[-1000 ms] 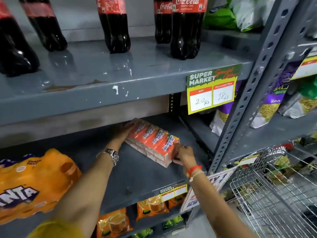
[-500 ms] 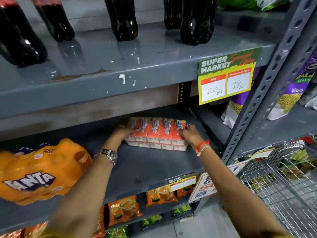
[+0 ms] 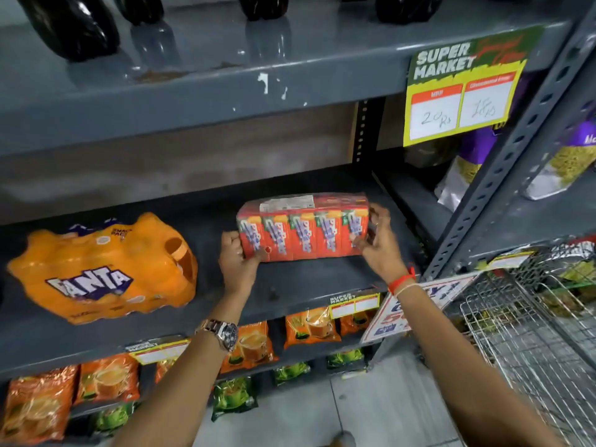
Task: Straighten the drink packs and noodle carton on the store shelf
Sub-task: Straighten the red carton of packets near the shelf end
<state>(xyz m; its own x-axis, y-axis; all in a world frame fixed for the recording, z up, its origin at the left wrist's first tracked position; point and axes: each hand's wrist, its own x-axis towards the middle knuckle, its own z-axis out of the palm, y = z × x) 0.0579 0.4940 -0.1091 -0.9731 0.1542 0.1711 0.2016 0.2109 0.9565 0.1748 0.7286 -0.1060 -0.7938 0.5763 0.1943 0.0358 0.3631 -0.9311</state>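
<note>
Two bare hands hold a red pack of small drink cartons (image 3: 303, 232) on the middle shelf (image 3: 322, 279) of a grey metal rack. The pack sits a little past the middle of the view, toward 1 o'clock. It stands up on its long edge with its front facing us. Clear wrap with a white label covers its top.

The left hand (image 3: 237, 261) is at the pack's 9 o'clock end. Its grip is closed on the lower left corner, with the thumb pressed on the front. A watch (image 3: 224, 332) is on that wrist.

The right hand (image 3: 377, 243) is at the pack's 3 o'clock end. Its grip is closed around that end, with fingers on the front and on the side. A red band (image 3: 401, 280) and a thin white thread are on that wrist.

A big orange Fanta pack (image 3: 103, 269) lies on the same shelf at 9 o'clock, well apart from the red pack. It sits crooked, with one end turned toward the back.

Dark bottles (image 3: 71, 27) stand on the shelf above, at 12 o'clock. A green and yellow price sign (image 3: 461, 88) hangs from that shelf's front edge at 2 o'clock. Behind it are purple bags (image 3: 471, 156) on the next rack.

Orange packets (image 3: 309, 327) hang in a row below the middle shelf, at 6 o'clock. Green packets (image 3: 233, 396) sit lower down. A wire basket (image 3: 532, 350) is at 4 o'clock.
</note>
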